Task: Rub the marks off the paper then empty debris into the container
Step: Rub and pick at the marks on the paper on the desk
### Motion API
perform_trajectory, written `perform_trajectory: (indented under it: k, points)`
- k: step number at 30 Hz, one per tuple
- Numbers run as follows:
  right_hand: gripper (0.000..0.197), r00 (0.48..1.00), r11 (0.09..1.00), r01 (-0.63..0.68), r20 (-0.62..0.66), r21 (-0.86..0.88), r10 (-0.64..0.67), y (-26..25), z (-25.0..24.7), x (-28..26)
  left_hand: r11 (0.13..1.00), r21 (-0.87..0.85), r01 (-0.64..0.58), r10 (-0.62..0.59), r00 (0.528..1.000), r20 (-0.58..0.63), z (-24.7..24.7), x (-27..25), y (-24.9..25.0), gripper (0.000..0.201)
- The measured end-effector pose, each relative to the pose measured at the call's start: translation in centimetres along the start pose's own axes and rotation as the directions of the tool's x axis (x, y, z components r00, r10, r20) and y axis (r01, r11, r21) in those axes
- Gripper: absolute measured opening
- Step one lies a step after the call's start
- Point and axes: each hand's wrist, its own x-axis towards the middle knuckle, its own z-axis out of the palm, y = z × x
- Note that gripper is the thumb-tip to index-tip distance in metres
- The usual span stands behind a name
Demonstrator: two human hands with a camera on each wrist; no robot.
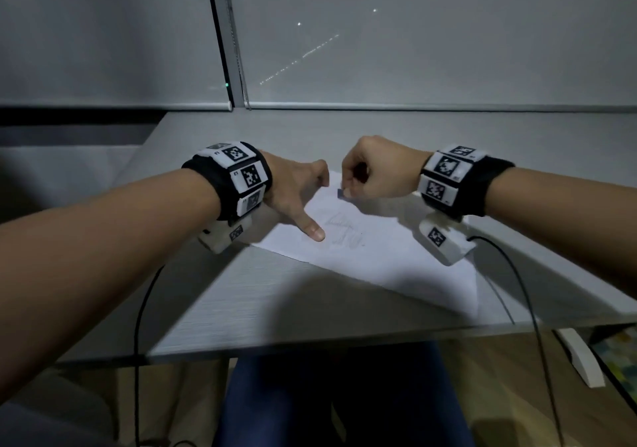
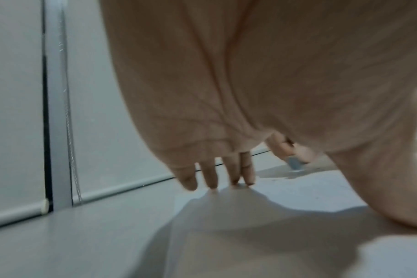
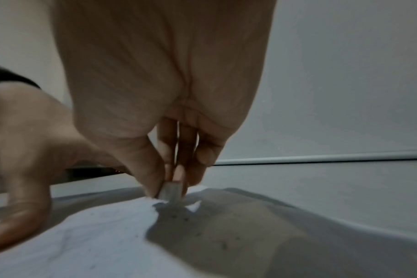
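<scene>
A white sheet of paper (image 1: 372,257) lies askew on the grey table (image 1: 241,302), with faint pencil marks (image 1: 344,233) near its middle. My left hand (image 1: 303,202) presses the sheet's left part, thumb spread toward the marks. In the left wrist view its straight fingertips (image 2: 233,180) touch the paper (image 2: 298,191). My right hand (image 1: 344,184) pinches a small blue-grey eraser (image 1: 340,193) at the sheet's far corner. The right wrist view shows the eraser (image 3: 170,191) between thumb and fingers, just touching the paper (image 3: 95,235), with dark crumbs (image 3: 186,219) nearby. The eraser (image 2: 294,163) also appears beyond my left fingers.
Closed window blinds (image 1: 413,50) stand right behind the table's far edge. Black cables (image 1: 527,295) run from both wrist cameras over the table's near edge (image 1: 310,346). A white table foot (image 1: 582,360) and my legs (image 1: 327,395) lie below.
</scene>
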Motion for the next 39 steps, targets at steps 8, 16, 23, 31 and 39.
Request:
perform_trajectory:
  k: [8,16,23,31,39]
  points:
    - [0.008,0.992,0.99,-0.128,0.003,-0.065,0.129,3.0,-0.4,-2.7,0.978,0.173,-0.115,0.142,0.978,-0.155,-1.4,1.5,0.9,0.065]
    - [0.009,0.984,0.993,-0.112,-0.134,0.023,0.114,1.8,-0.4,0.6,0.998,0.01,-0.061,0.062,0.989,-0.133,0.2,2.3,2.3,0.13]
    - [0.01,0.986,0.993,-0.108,-0.124,0.044,0.113,1.8,1.5,1.7,0.999,-0.037,-0.005,0.001,0.993,-0.119,0.6,2.7,1.8,0.141]
    - [0.009,0.999,0.999,0.039,-0.003,0.037,-0.039,1.2,1.3,0.5,0.998,0.022,0.063,-0.061,0.994,-0.094,0.3,2.9,2.4,0.132]
    - [0.012,0.987,0.998,-0.066,-0.147,0.017,0.068,1.7,1.7,2.4,0.994,0.051,0.092,-0.088,0.994,-0.069,0.0,3.0,2.9,0.132]
